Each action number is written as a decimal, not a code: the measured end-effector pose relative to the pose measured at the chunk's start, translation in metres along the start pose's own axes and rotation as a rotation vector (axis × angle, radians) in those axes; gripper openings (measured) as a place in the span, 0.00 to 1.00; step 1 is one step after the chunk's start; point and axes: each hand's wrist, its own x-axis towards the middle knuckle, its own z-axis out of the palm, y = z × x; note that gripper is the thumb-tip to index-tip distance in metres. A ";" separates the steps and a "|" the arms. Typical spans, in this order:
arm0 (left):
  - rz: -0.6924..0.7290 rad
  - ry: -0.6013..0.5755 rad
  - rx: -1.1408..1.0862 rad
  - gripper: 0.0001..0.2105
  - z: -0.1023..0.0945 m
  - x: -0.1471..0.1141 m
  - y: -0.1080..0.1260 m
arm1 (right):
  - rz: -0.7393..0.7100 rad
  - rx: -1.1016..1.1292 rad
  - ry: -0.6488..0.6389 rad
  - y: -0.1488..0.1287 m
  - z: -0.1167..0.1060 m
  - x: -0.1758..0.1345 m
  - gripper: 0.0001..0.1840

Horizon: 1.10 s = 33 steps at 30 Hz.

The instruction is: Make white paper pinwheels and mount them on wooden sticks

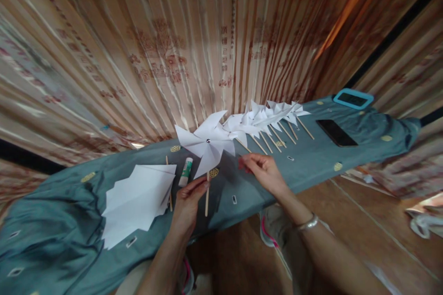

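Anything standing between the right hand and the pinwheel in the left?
Nothing visible does. Between the right hand and the pinwheel held by its stick in the left hand, only the teal cloth shows. The row of pinwheels lies farther back, outside that gap.

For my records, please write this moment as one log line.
left hand: holds pinwheel by stick; right hand: near it, grip unclear; glue stick: beside paper
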 end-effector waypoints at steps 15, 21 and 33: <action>-0.002 -0.016 0.084 0.18 0.004 -0.001 -0.005 | -0.118 0.221 -0.288 -0.005 0.008 -0.001 0.23; 0.002 -0.019 0.094 0.19 0.007 -0.001 -0.004 | -0.214 -0.080 -0.340 -0.027 0.013 -0.014 0.15; 0.014 -0.018 0.152 0.18 0.007 -0.003 -0.001 | -0.096 -0.091 0.129 -0.002 -0.024 0.007 0.22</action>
